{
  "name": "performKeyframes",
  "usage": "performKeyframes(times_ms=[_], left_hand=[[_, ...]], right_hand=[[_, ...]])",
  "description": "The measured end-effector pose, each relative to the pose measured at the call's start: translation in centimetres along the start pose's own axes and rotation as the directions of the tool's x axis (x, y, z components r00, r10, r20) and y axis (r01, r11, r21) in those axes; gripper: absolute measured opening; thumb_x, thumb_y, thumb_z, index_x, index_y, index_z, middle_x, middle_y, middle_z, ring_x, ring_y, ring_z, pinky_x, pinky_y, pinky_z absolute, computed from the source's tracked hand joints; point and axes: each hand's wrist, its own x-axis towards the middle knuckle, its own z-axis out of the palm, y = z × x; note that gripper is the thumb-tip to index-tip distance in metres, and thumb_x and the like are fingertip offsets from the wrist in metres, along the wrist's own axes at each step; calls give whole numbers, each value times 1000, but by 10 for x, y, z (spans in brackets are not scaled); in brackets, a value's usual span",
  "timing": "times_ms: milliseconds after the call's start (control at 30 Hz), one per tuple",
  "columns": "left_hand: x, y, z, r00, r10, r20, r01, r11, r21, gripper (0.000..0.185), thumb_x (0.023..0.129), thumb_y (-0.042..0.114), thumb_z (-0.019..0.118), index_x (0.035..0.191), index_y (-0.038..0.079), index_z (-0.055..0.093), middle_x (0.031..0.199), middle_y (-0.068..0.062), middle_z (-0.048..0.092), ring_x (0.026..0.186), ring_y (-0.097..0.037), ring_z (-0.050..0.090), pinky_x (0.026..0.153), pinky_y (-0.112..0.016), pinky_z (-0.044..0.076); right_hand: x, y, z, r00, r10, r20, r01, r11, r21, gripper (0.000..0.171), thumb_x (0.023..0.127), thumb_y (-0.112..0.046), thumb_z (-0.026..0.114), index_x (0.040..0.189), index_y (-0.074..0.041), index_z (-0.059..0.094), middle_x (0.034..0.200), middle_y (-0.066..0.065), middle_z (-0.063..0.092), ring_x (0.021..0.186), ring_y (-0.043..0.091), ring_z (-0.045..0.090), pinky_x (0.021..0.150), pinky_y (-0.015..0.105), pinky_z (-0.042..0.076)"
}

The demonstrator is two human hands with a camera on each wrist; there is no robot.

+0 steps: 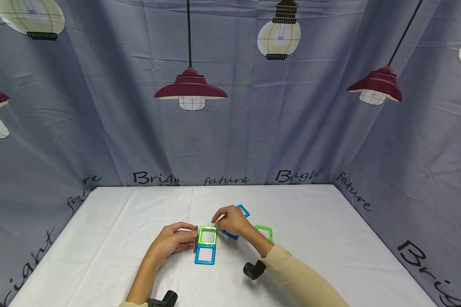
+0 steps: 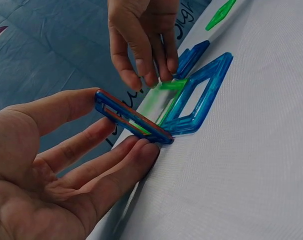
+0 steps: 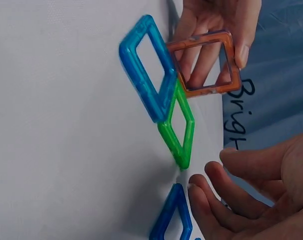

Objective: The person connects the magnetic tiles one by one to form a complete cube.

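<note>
Upright in my left hand, fingers pinching, an orange square tile meets the green tile; my right hand hovers open-fingered above.

Setting: a staged recording booth, not a lived-in room. A grey-blue printed fabric backdrop encloses the work area from 9 through 12 to 3 o'clock; it hangs in folds and carries printed pendant lamps, bulbs and the words "Bright future". At 6 o'clock stands a single table under a plain white cloth. On it, near centre, lie coloured square frame tiles of a toy building set. Black wrist-mounted camera fittings show on the person's arms.
</note>
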Motion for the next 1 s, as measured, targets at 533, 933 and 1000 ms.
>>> performKeyframes(times_ms=[533,933,1000], left_hand=[[-2,4,1,1000,-3,10,3,1000,14,44,92,20,76,124,-6,63,112,-18,73,94,-24,73,85,-40,62],[-3,2,-3,999,-5,42,3,999,48,44,92,22,77,124,-5,64,108,-16,73,95,-24,73,85,-38,62],[-2,2,-3,999,-9,50,6,999,46,45,92,22,77,125,-5,63,109,-17,73,96,-24,73,85,-38,62]], right_hand=[[-19,-3,10,989,-54,136,76,984,-160,60,67,-20,96,119,-7,69,109,11,70,93,20,61,85,40,54],[-16,-2,17,992,-72,104,96,964,-250,63,64,-23,97,120,-9,70,107,8,65,93,18,56,86,38,54],[-14,-2,16,993,-71,95,93,962,-256,63,65,-24,97,120,-9,71,108,8,66,93,18,56,87,39,54]])
